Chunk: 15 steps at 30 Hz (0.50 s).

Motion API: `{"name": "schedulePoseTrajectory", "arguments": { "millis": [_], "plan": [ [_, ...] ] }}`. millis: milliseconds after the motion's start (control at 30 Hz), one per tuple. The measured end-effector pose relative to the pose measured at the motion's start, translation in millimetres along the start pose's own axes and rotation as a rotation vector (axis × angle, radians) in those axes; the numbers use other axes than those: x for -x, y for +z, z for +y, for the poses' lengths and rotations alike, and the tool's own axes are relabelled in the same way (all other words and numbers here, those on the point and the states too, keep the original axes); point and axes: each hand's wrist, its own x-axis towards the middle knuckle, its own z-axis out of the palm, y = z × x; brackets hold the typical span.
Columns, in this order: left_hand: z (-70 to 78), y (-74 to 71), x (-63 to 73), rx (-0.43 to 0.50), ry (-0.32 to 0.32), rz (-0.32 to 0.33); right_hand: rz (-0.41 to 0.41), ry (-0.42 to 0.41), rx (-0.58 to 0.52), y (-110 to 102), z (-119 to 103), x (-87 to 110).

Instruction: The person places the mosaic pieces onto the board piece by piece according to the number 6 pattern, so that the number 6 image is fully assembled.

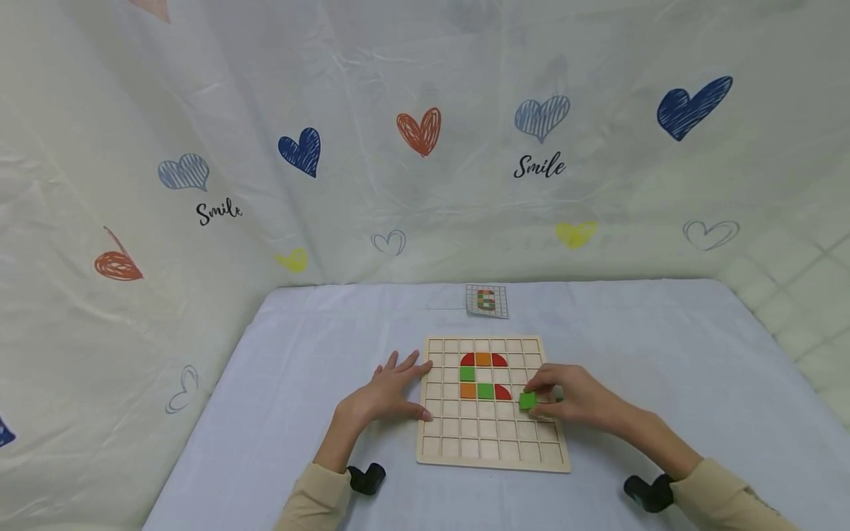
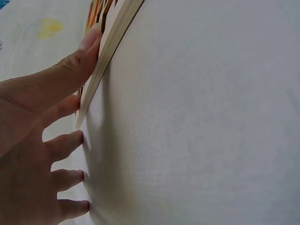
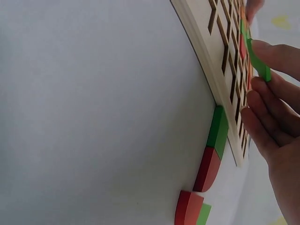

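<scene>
A wooden grid board [image 1: 491, 450] lies on the white table. Set into its cells are red quarter-round pieces [image 1: 502, 391], orange squares [image 1: 482, 359] and green squares [image 1: 468, 374]. With fingers spread, my left hand [image 1: 385, 394] rests at the board's left edge; its thumb [image 2: 84, 51] touches the rim in the left wrist view. Over the right part of the grid, my right hand [image 1: 578, 394] pinches a green square block [image 1: 527, 400] between thumb and fingers. That green block [image 3: 258, 63] appears tilted, above the board's surface, in the right wrist view.
Loose pieces lie on the table along the board's right side: a green block [image 3: 218, 129], a red piece [image 3: 207, 168] and others, mostly hidden by my hand in the head view. A small pattern card [image 1: 488, 301] lies behind the board. A heart-printed curtain [image 1: 425, 199] hangs beyond.
</scene>
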Motion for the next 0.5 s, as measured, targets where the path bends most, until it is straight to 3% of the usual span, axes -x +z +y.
{"name": "schedulePoseTrajectory", "arguments": {
  "millis": [500],
  "plan": [
    [0.4,-0.5,0.8,0.002,0.015,0.002,-0.031,-0.061,0.020,17,-7,-13.7]
  ]
}}
